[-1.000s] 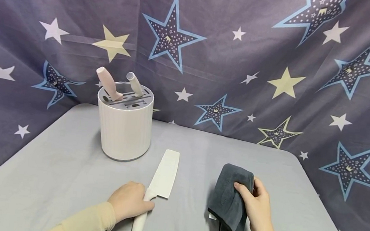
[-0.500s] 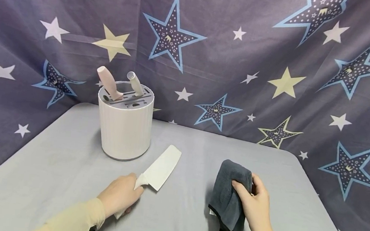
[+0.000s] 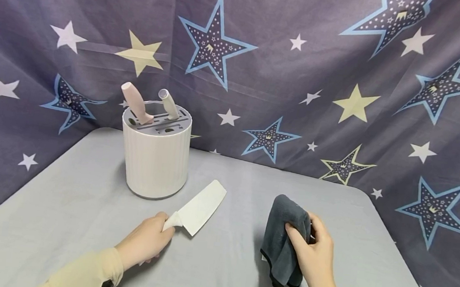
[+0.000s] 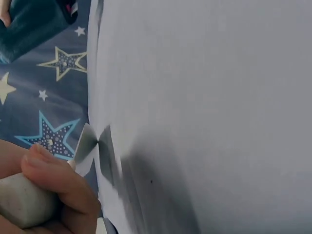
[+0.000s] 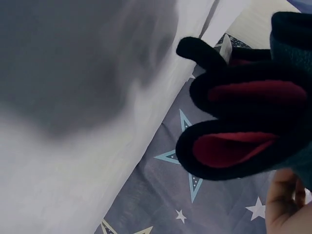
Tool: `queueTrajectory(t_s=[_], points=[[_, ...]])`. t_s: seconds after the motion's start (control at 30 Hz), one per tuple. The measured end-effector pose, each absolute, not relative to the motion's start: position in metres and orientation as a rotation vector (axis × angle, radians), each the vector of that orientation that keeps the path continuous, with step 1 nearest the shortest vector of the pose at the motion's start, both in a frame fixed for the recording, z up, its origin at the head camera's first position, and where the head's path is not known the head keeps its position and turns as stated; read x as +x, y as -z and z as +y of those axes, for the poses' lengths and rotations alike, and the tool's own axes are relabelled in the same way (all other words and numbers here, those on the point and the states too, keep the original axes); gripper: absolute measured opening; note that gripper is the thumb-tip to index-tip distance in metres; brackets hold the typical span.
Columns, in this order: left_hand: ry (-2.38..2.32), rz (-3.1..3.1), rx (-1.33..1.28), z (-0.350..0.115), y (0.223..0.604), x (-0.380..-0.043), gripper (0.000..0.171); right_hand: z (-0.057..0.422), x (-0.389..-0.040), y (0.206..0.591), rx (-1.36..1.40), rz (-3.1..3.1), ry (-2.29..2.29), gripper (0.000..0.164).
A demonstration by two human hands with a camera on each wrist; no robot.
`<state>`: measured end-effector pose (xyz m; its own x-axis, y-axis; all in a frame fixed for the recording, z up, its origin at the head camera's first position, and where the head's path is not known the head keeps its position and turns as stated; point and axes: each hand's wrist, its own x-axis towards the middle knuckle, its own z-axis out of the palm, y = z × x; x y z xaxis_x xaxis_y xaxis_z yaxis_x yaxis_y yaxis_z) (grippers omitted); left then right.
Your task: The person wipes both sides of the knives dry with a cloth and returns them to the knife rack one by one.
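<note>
Nearest, two pale sleeves [image 3: 84,270] run off the bottom edge. At seven o'clock the person's left hand [image 3: 145,241] curls round the handle of a white cleaver [image 3: 199,209]; the fingers cover most of the grip, and the blade points between one and two. I can't tell whether it touches the table [image 3: 225,281]. At five o'clock the right hand [image 3: 315,258] pinches a folded dark grey cloth [image 3: 282,245], thumb in front, the other fingertips lost behind it. From the right wrist, red shows inside its black-edged folds; whether the hem meets the table is hard to say. Farther off, towards nine, stands a white knife block [image 3: 154,164], a pink handle [image 3: 135,102] and an off-white handle [image 3: 168,105] jutting up, whatever lies below them hidden. Behind hangs a star-printed curtain [image 3: 238,102], cropped at the top and sides.
</note>
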<state>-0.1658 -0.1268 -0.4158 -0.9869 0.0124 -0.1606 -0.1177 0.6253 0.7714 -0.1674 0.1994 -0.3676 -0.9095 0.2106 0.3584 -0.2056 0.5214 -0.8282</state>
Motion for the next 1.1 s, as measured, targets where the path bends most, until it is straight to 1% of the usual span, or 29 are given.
queueTrajectory(t_s=[0.27, 0.43, 0.63, 0.83, 1.1], points=[[-1.544, 2.561, -0.023, -0.116, 0.411, -0.156, 0.024, 0.199, -0.172, 0.374, 0.142, -2.282, -1.169, 0.032], [-1.583, 2.511, 0.059, -0.110, 0.408, -0.152, 0.027, 0.197, -0.175, 0.378, 0.319, -2.171, -1.014, 0.038], [-1.576, 2.523, 0.107, -0.103, 0.405, -0.147, 0.026, 0.191, -0.178, 0.379, 0.503, -2.075, -0.900, 0.045], [-1.589, 2.520, 0.128, -0.098, 0.400, -0.144, 0.024, 0.185, -0.180, 0.380, 0.541, -2.088, -0.864, 0.041], [-1.568, 2.523, 0.209, -0.091, 0.393, -0.146, 0.024, 0.172, -0.183, 0.377, 0.585, -2.037, -0.711, 0.043]])
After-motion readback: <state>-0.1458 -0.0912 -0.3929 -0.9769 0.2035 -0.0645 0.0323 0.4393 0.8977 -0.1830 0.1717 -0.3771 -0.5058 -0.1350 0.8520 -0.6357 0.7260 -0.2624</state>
